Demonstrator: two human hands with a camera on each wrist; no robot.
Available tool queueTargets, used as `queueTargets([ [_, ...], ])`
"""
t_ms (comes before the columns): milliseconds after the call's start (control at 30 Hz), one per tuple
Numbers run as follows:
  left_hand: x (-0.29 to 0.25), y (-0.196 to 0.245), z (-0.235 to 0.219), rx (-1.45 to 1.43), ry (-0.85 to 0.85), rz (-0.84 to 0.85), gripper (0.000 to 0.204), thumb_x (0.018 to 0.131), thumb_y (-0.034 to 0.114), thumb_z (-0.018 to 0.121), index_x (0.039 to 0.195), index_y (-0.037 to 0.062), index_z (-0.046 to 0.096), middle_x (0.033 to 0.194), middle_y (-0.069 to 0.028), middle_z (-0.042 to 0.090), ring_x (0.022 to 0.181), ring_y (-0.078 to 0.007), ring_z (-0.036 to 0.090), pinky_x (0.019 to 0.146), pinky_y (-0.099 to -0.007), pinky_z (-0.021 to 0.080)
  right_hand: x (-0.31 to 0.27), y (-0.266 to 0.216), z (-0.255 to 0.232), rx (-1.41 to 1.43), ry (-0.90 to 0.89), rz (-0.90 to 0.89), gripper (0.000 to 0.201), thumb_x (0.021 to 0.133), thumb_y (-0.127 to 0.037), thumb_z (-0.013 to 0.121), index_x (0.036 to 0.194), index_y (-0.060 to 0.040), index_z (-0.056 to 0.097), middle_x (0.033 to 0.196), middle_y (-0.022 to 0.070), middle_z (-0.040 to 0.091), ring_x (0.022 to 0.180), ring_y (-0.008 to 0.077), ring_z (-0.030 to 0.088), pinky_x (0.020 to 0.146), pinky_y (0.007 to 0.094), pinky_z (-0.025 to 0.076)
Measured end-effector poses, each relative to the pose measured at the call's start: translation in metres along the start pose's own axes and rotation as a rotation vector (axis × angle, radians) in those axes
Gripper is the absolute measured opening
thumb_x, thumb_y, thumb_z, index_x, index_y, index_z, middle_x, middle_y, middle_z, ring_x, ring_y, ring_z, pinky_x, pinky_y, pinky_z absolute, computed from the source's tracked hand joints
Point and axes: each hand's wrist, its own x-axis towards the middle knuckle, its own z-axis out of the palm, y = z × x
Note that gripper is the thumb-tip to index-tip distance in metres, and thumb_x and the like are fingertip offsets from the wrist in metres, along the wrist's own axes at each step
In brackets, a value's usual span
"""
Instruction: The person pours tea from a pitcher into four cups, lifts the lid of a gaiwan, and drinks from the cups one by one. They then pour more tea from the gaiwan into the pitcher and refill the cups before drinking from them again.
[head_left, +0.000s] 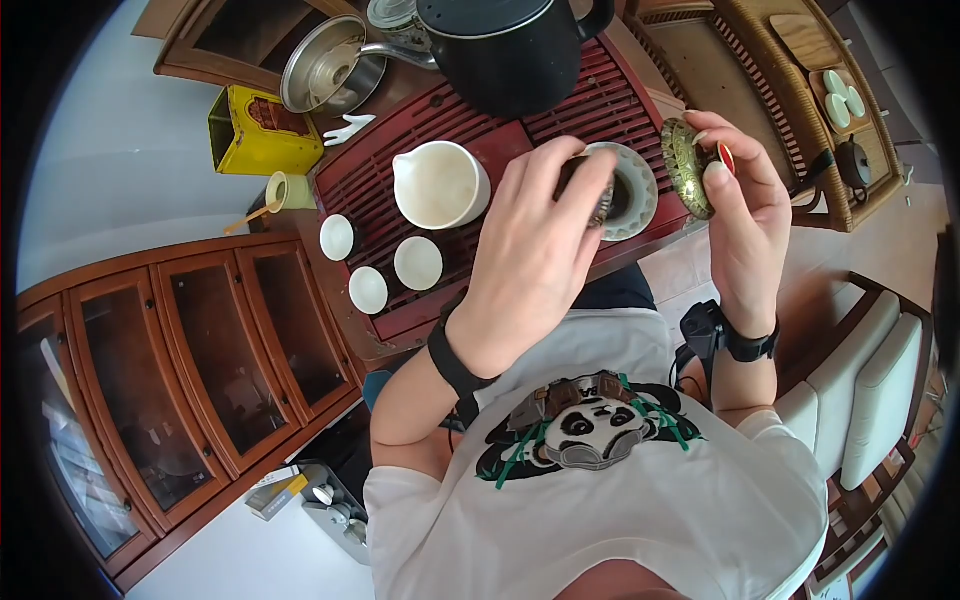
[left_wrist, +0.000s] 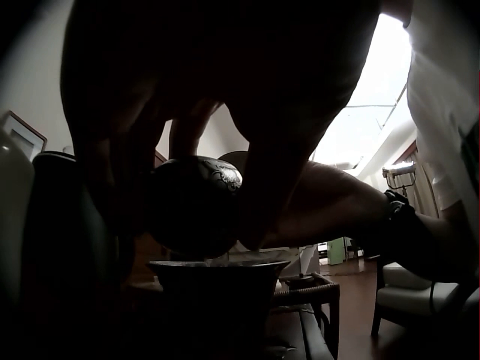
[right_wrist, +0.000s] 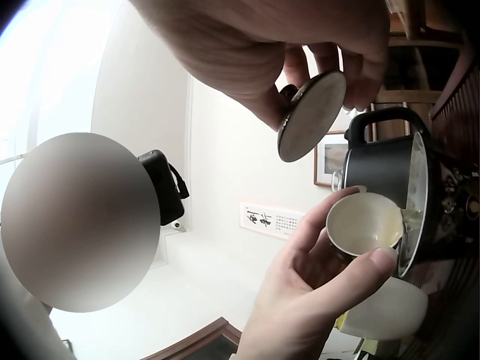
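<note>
My left hand (head_left: 525, 245) grips a small cup (right_wrist: 364, 223), dark outside and white inside, between fingers and thumb. The cup is tipped sideways at the mouth of a wide-rimmed bowl (head_left: 642, 178), and pale liquid shows at its lip in the right wrist view. Dark contents lie inside the bowl, whose outside is dark and patterned. To the right, my right hand (head_left: 752, 215) pinches a round lid (head_left: 685, 170) by its knob, held on edge beside the bowl. The lid has a gold-green patterned top and a pale underside.
A slatted red tea tray (head_left: 395, 310) carries a white pitcher (head_left: 440, 185), several small white cups (head_left: 418, 263) and a large black kettle (head_left: 505, 60). Behind stand a metal bowl (head_left: 350, 95) and a yellow tin (head_left: 255, 130). A wicker shelf (head_left: 840, 190) is at right.
</note>
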Motion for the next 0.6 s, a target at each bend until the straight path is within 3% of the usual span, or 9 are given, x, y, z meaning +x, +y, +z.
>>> queueTargets([
  [300,0.007,0.000,0.004,0.168,-0.012,0.235,0.054,0.074,-0.008,0.065,0.126,0.0052,0.064,0.131,-0.0169,0.055,0.120,-0.0367,0.057,0.097,-0.0467,0.051,-0.001,0.000,0.000,0.023,0.004,0.005,0.021,0.098,-0.001,0.064,0.118,0.0019,0.065,0.136,0.0142,0.063,0.126,0.0204,0.058,0.109,0.0348,0.044],
  [400,0.005,-0.003,0.001,0.203,0.041,0.253,0.055,0.073,-0.005,0.071,0.127,0.0037,0.062,0.130,-0.0168,0.057,0.119,-0.0357,0.059,0.097,-0.0459,0.052,0.000,0.001,-0.002,0.008,0.006,-0.010,0.021,0.098,-0.001,0.062,0.119,0.0020,0.065,0.136,0.0145,0.063,0.125,0.0199,0.058,0.109,0.0344,0.043],
  [433,0.003,-0.003,-0.001,0.213,0.047,0.241,0.055,0.073,-0.005,0.071,0.127,0.0037,0.062,0.130,-0.0168,0.057,0.119,-0.0357,0.059,0.097,-0.0459,0.052,0.000,0.003,-0.002,0.004,0.014,-0.018,0.021,0.098,0.000,0.062,0.119,0.0020,0.065,0.136,0.0147,0.062,0.125,0.0197,0.058,0.109,0.0342,0.043],
  [467,0.000,-0.004,-0.005,0.126,0.067,0.187,0.056,0.073,-0.003,0.074,0.127,0.0028,0.061,0.130,-0.0161,0.058,0.117,-0.0355,0.061,0.097,-0.0452,0.052,-0.001,0.005,-0.008,-0.067,-0.026,-0.012,0.022,0.102,-0.004,0.055,0.122,0.0012,0.063,0.143,0.0200,0.057,0.135,0.0251,0.051,0.117,0.0386,0.035],
  [533,-0.007,-0.005,-0.016,0.007,0.088,0.102,0.062,0.074,0.002,0.083,0.130,0.0022,0.058,0.127,-0.0150,0.061,0.112,-0.0330,0.064,0.097,-0.0417,0.053,-0.001,0.008,-0.010,-0.054,-0.017,0.002,0.023,0.103,-0.005,0.055,0.123,0.0012,0.063,0.144,0.0202,0.056,0.137,0.0263,0.050,0.118,0.0395,0.035],
  [600,-0.015,-0.007,-0.026,-0.095,0.124,0.046,0.062,0.075,0.002,0.083,0.131,0.0027,0.057,0.127,-0.0149,0.062,0.112,-0.0312,0.065,0.097,-0.0402,0.053,-0.001,0.009,-0.010,-0.034,-0.032,0.017,0.023,0.103,-0.006,0.055,0.123,0.0012,0.063,0.144,0.0205,0.056,0.137,0.0265,0.050,0.118,0.0397,0.034],
])
